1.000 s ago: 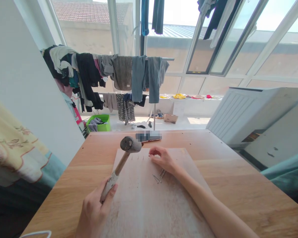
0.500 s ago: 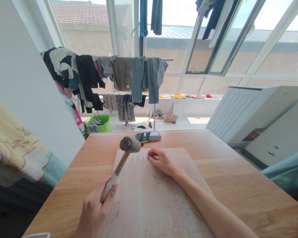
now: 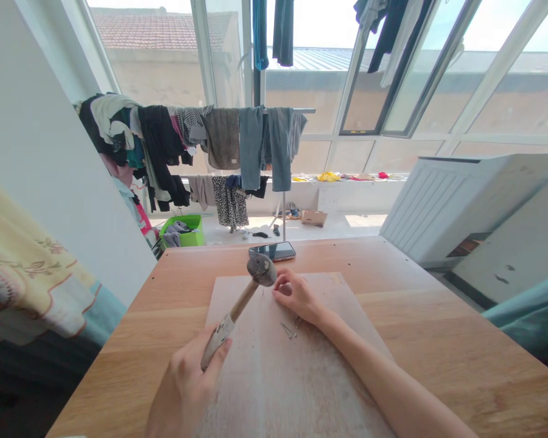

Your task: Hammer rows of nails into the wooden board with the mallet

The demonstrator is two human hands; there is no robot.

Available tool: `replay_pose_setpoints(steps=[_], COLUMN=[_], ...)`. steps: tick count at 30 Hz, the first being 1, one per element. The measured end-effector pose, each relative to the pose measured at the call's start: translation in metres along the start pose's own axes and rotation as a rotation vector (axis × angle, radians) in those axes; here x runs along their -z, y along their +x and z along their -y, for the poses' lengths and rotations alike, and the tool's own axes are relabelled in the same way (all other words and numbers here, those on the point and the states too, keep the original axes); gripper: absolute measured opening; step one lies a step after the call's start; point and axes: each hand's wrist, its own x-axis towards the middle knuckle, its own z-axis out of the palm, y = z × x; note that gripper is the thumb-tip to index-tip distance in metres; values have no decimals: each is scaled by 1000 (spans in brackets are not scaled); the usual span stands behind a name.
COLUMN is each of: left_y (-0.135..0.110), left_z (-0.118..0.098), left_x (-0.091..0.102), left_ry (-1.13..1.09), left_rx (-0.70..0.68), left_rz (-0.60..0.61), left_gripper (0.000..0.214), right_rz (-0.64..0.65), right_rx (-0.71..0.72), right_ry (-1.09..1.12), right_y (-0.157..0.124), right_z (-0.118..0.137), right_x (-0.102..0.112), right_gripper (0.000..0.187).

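My left hand (image 3: pixel 187 371) is wrapped round the pale grip of a mallet (image 3: pixel 244 301), which has a wooden handle and a rounded grey head. The head hovers just left of my right hand (image 3: pixel 296 296), over the far part of a pale board (image 3: pixel 256 389). My right thumb and forefinger are pinched together close to the board on what looks like a nail, mostly hidden by the fingers. A thin upright nail (image 3: pixel 263 292) shows beneath the mallet head. Several loose nails (image 3: pixel 287 330) lie on the board near my right wrist.
The board rests on a wooden table (image 3: pixel 420 328). Beyond its far edge lies a phone (image 3: pixel 278 250), partly behind the mallet head. Past the table stand a laundry rack with clothes (image 3: pixel 223 140), a green basket (image 3: pixel 196 234) and a white cabinet (image 3: pixel 433 201) at the right.
My left hand has moved right and slightly up, bringing the mallet head closer to my right hand and over the row of upright nails. The right hand stays nearly in place.
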Motion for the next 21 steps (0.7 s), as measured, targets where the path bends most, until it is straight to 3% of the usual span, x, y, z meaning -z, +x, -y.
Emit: replay_pose_setpoints(steps=[4, 15, 21], left_y=[3, 8, 9], left_z=[-15, -16, -14], left_x=[-3, -3, -6], left_ry=[6, 23, 40], left_rx=[8, 45, 71], left_rz=[111, 66, 155], left_gripper=[32, 33, 32], right_rz=[-21, 22, 27], right_rx=[-13, -56, -60], right_ry=[-3, 44, 63], right_y=[1, 2, 3], right_z=[7, 1, 0], right_x=[2, 0, -1], right_gripper=[26, 27, 31])
